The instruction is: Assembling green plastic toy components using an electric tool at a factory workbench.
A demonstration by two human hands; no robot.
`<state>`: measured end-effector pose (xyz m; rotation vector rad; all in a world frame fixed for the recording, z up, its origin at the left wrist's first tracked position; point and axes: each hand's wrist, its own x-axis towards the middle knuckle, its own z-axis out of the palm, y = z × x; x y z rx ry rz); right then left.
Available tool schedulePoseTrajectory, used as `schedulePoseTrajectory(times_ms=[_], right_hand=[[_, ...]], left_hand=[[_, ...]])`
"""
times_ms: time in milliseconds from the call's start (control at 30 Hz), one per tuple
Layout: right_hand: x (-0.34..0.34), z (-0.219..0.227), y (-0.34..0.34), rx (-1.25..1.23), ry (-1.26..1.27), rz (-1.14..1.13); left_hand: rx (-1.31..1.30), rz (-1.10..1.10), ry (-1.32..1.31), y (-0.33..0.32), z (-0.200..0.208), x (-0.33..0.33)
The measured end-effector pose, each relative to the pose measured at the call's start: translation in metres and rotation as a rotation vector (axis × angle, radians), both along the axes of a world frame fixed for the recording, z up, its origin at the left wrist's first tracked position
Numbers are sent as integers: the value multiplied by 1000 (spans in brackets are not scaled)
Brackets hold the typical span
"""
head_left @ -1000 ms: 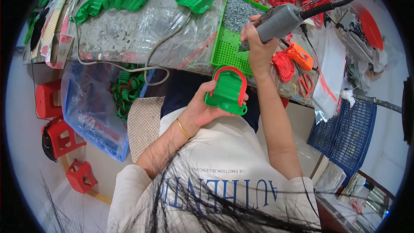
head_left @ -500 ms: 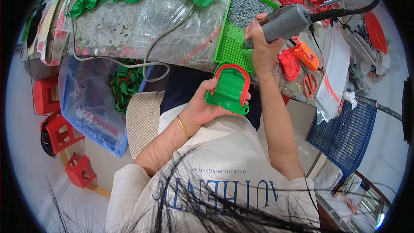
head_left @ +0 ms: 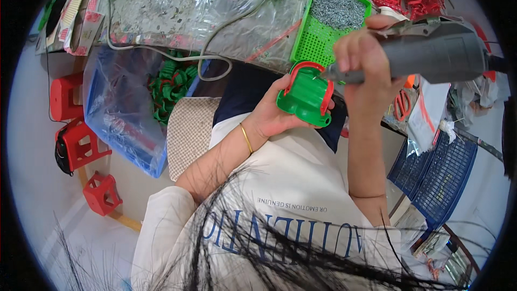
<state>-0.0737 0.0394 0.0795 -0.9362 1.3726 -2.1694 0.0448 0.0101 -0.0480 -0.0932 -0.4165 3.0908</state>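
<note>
Right grip (head_left: 369, 60) is wrapped tight round the front of a grey cylindrical power tool (head_left: 447, 51), no slack that I can see. Left grip (head_left: 273, 116) has a glossy green moulded plastic shell (head_left: 305, 97) by its edge: thumb on the left side, fingers underneath, tips just showing on the right. Shell sits in front of me, just off the desk (head_left: 172, 11) edge, hollow side up, slightly tilted, with a red arched plastic strip (head_left: 328, 92) round its rim. What changed: half a second ago the tool was over the bright green perforated tray (head_left: 312, 46); now it's swung toward me, nose at the shell, right by the strip's upper right. Contact or hairline gap, can't tell; tip too small, so no call on whether it carries one of the small silvery metal pieces (head_left: 336, 6) heaped in the tray's far end. My read: pickup side is done, work has shifted to fastening strip to shell, tool likely a driver. Left grip has barely moved on the shell. Main risk: tip skating off the curved strip if the shell rocks.
</note>
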Motion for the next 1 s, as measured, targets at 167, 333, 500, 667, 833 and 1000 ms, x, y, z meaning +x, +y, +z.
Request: schedulePoseTrajectory(times_ms=[167,333,500,667,833,1000], right_hand=[[23,-7,4,7,-52,131],[25,-15,3,-26,-99,136],[26,-19,2,-50,-101,152],[31,-14,4,70,-27,102],[33,-19,8,87,17,128],[35,-12,6,44,-28,115]], left_hand=[[-74,47,-94,0,1,5],[-85,29,-78,2,0,6],[-86,42,-67,3,1,8],[-149,27,-101,4,1,11],[-230,47,-123,3,1,12],[-288,48,-137,0,-1,12]])
